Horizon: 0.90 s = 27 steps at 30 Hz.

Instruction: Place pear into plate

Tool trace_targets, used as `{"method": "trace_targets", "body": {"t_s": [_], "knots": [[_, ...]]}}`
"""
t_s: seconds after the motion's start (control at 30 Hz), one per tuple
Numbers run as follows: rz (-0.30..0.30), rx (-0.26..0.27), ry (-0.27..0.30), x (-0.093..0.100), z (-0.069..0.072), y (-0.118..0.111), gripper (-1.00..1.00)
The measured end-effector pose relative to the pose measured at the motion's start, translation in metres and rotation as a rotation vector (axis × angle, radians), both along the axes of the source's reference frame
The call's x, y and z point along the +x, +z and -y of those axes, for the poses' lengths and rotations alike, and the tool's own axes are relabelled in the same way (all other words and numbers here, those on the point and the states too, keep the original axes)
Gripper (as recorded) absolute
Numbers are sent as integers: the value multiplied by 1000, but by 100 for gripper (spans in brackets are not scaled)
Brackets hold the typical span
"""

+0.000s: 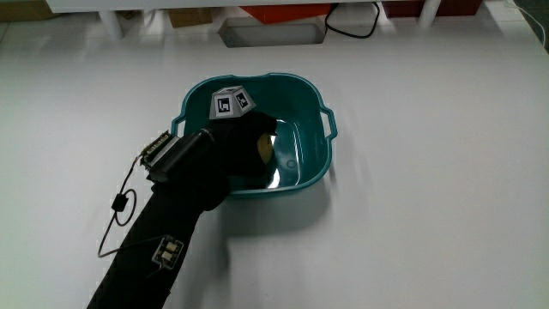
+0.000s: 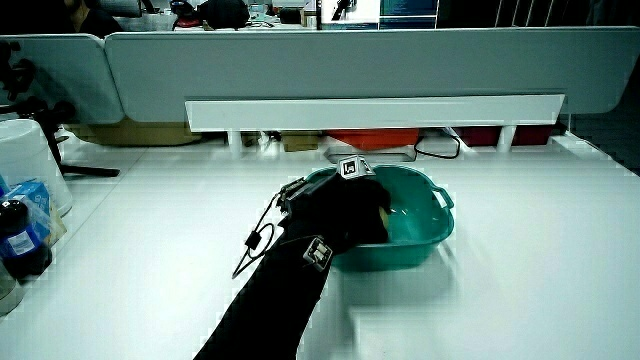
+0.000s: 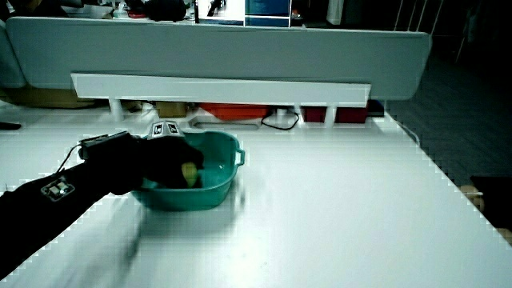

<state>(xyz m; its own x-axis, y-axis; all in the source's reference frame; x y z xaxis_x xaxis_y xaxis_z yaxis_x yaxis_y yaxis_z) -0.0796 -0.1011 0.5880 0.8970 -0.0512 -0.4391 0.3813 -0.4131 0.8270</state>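
**Hidden or unclear.** A yellowish pear (image 1: 264, 148) is showing only as a small patch in the main view, because the black-gloved hand (image 1: 244, 142) is covering most of it. The fingers are curling around the pear and pinching it. It cannot be told whether the fruit is touching the floor of the container or hanging just above it. The forearm is running off the view's edge on the person's side, so its upper part is cut off.

**Differences between views.** In a side view the pear (image 3: 189, 171) is peeking out pale beneath the hand (image 3: 164, 164), inside the container. In a side view taken from another angle the hand (image 2: 350, 205) and sleeve are blocking the fruit almost entirely. The small patterned cube (image 1: 230, 101) on the back of the hand is reading most clearly from above. Both side views are also showing the low grey partition (image 2: 350, 60) where the worktop is ending. Only one is showing a white tub (image 2: 25, 165) and a dark bottle (image 2: 20, 240) near the worktop's edge, well apart from the hand.

**Container and contents.** A teal plastic basin with two side handles (image 1: 296, 79) is sitting on the white worktop (image 1: 429, 215). It is holding the hand and the pear; its glossy floor is reflecting light. A thin black cable (image 1: 120, 206) is trailing from the wrist onto the worktop beside the forearm.
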Motion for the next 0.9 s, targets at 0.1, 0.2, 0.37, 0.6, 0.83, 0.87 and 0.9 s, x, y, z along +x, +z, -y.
{"method": "trace_targets", "body": {"t_s": [0.1, 0.2, 0.37, 0.6, 0.83, 0.87, 0.9], "knots": [[12, -10, 8, 0, -1, 3, -17], [25, -20, 26, -1, -1, 6, -29], [35, -28, 32, 1, -2, 3, -50], [27, -37, 36, -1, 0, 2, -79], [-1, -46, 0, -11, 6, 3, -100], [-7, -51, -7, -13, 6, -2, -100], [7, 4, 8, -17, 9, -1, -100]]}}
